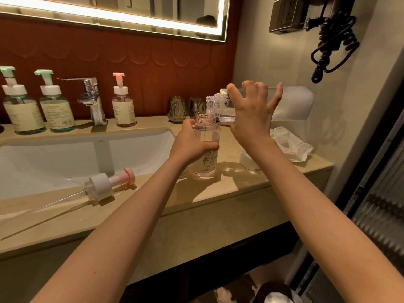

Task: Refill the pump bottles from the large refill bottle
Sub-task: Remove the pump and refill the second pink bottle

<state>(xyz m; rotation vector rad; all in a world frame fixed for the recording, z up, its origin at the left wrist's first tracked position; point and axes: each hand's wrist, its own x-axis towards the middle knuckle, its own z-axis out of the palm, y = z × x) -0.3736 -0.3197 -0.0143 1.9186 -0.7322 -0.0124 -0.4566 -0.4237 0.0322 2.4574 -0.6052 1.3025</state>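
Nearest us, two bare forearms reach out over the beige stone counter (218,193), with a dark space below its front edge where we cannot make things out. To the right stands a ribbed glass door (382,204). On the front strip of the counter lies an unscrewed pump head (102,185), white collar, pink nozzle, its clear dip tube trailing left. Behind it is the white undermount sink (54,158). The left grip (192,143) wraps round the open pump bottle (205,158), which stands on the counter just right of the sink: clear, pink-tinted, threaded neck bare, a pale printed label on its side, liquid partway up. The right grip (251,110) clasps the large refill bottle (290,103) with thumb and fingers spread over its body. The bottle is frosted and translucent and held almost level, with bubbles at its shoulder and its threaded neck just above the pump bottle's mouth. Past the right wrist a white cap (247,160) and crumpled white packets (288,145) rest on the counter. Along the back edge stand two green-topped pump bottles (19,106) (55,103), a chrome faucet (93,99), a pink-topped pump bottle (123,103) and two glass tumblers (177,109). Behind rises a red-brown scalloped wall panel (153,62) under a lit mirror (131,14). On the pale side wall are a socket plate (284,16) and a black coiled cord (334,40).
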